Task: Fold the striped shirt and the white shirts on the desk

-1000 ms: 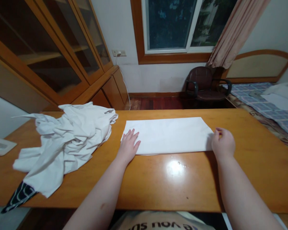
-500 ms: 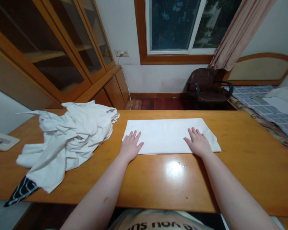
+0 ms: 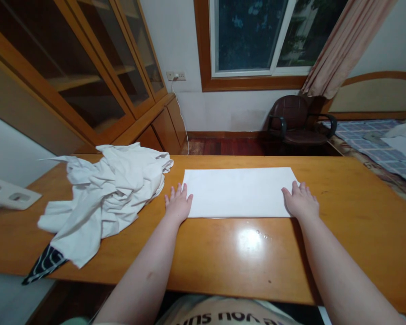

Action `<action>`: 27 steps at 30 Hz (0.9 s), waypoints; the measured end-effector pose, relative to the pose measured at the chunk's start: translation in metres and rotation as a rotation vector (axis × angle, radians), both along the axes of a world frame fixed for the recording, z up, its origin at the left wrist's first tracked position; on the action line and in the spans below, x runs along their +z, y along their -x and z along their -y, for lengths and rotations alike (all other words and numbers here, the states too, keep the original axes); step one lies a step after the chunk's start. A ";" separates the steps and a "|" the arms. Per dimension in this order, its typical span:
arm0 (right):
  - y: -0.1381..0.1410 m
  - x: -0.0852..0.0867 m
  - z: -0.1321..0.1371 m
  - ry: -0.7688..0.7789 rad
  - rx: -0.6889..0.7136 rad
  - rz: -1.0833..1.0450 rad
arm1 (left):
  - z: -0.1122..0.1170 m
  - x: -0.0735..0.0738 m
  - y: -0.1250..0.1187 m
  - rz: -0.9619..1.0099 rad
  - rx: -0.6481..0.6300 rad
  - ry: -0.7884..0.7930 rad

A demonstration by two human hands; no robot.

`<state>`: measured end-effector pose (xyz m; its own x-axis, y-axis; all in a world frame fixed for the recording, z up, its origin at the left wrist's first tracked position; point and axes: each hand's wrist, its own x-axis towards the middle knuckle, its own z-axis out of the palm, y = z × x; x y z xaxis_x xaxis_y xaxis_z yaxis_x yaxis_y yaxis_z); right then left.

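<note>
A folded white cloth [image 3: 238, 193] lies flat on the wooden table [image 3: 209, 257] in front of me, shaped as a long rectangle. At its left edge rests my left hand [image 3: 177, 204], palm down with the fingers spread, partly on the cloth and partly on the wood. My right hand [image 3: 302, 201] lies across the right end, also flat and spread, hiding that corner. Neither hand grips anything. To the left sits a crumpled heap of white fabric [image 3: 111, 189], with a black patterned piece [image 3: 45, 264] sticking out over the table's front edge.
A white plastic object with cut-out holes [image 3: 11, 194] stands at the table's left end. Beyond the table are a glass-doored cabinet [image 3: 88, 67], a brown armchair [image 3: 292, 119] and a bed [image 3: 375, 142]. A white cord [image 3: 181, 108] hangs from the wall socket.
Both hands have slid outward, the left to the left edge of the folded cloth and the right to its right end. The view has shifted slightly.
</note>
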<state>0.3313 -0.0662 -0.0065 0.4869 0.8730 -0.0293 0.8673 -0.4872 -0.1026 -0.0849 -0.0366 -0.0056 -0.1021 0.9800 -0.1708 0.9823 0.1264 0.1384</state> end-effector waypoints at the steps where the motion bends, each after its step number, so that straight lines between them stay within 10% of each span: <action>1: -0.002 -0.001 -0.001 -0.003 0.008 0.000 | 0.000 0.000 -0.001 -0.008 -0.002 -0.003; 10: -0.025 -0.006 -0.039 -0.021 0.159 0.039 | 0.049 0.007 -0.033 -0.244 -0.111 -0.150; 17: -0.026 0.003 -0.060 -0.090 0.205 0.179 | 0.103 0.010 -0.036 -0.032 -0.787 -0.104; 21: 0.031 0.012 -0.048 -0.268 0.235 0.238 | 0.121 0.013 -0.033 0.007 -0.820 -0.035; 27: 0.150 0.007 0.000 -0.131 0.864 -0.087 | 0.139 0.011 -0.042 0.042 -0.728 -0.011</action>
<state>0.1812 -0.0659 0.0006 -0.3456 0.9340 0.0909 0.9136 0.3571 -0.1944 -0.0431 -0.1757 0.0058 0.5830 0.7984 -0.1503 0.8105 -0.5588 0.1757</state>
